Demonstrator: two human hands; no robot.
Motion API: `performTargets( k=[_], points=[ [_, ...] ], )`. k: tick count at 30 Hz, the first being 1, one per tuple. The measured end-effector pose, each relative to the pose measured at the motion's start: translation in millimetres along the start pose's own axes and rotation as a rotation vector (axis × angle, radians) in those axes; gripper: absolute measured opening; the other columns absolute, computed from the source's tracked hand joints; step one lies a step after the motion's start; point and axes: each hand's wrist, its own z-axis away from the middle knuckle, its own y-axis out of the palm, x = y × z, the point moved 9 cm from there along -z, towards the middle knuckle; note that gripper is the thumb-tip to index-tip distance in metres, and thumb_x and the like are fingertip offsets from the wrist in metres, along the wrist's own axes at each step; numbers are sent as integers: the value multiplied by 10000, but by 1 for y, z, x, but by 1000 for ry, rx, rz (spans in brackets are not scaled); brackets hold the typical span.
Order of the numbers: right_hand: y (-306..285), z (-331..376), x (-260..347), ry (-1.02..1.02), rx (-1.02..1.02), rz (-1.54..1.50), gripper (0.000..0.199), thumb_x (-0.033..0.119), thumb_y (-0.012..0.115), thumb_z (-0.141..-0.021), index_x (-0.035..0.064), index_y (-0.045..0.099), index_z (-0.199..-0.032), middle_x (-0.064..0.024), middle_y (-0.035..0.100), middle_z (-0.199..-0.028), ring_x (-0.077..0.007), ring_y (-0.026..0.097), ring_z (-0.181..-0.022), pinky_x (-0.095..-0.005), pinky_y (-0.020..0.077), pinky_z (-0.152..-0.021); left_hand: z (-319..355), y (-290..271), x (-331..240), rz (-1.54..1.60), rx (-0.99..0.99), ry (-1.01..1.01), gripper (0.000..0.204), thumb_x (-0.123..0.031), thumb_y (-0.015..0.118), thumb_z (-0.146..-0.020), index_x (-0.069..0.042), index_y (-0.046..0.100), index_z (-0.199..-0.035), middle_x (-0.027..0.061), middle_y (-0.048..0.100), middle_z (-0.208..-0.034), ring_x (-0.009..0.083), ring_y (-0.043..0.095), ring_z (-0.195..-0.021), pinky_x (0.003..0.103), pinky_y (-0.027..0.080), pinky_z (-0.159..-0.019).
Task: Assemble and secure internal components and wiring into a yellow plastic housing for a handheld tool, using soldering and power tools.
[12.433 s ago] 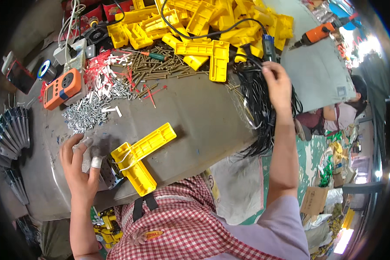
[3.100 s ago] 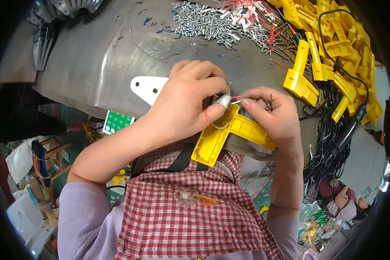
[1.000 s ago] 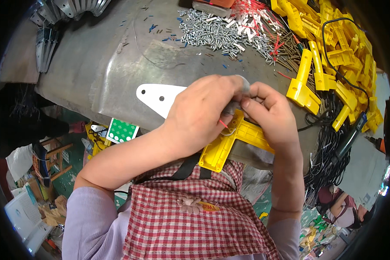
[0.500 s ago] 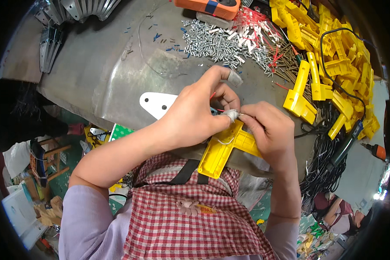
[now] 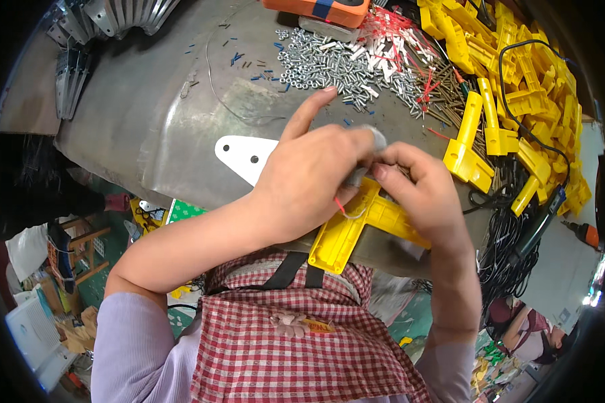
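Note:
My left hand (image 5: 316, 178) is closed at the fingertips, with one finger stretched out toward the far side. Light tape wraps some of its fingertips. A red wire (image 5: 339, 204) comes out beneath it, beside a thin white wire (image 5: 353, 216). My right hand (image 5: 420, 191) meets it, thumb and forefinger pinched; what lies between those fingertips is hidden. Below both hands is a yellow T-shaped plastic housing (image 5: 336, 245), its hollow side up, at the table's near edge. A white metal plate with holes (image 5: 242, 153) lies partly under my left hand.
Metal screws and nuts (image 5: 323, 64) lie heaped at the far middle, near red wires with white connectors (image 5: 390, 50). An orange device (image 5: 329, 10) stands behind. Yellow plastic parts (image 5: 517, 74) pile up at right, above black cables (image 5: 507, 262). Metal brackets (image 5: 70, 74) sit far left.
My left hand has turned over the housing, its fingertips curling in and one finger stretching outward. My right hand has shifted slightly up. The red wire now shows below my left hand.

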Motion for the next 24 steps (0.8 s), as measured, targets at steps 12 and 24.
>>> performTargets(
  k=[12, 24],
  points=[
    [-2, 3, 28, -341, -102, 526, 82, 96, 622, -817, 26, 614, -859, -115, 604, -777, -314, 583, -685, -395, 469, -623, 16, -16, 5, 0, 149, -110, 546, 0, 654, -755, -10, 442, -1259, 95, 603, -1015, 238, 592, -966, 368, 430, -936],
    [13, 57, 33, -335, -182, 658, 219, 203, 712, -722, 112, 614, -896, -42, 531, -933, -226, 510, -886, -377, 347, -756, 18, -3, -21, -193, -15, 206, 243, 46, 633, -661, -49, 662, -883, 53, 652, -839, 219, 636, -820, 469, 372, -949]
  ],
)
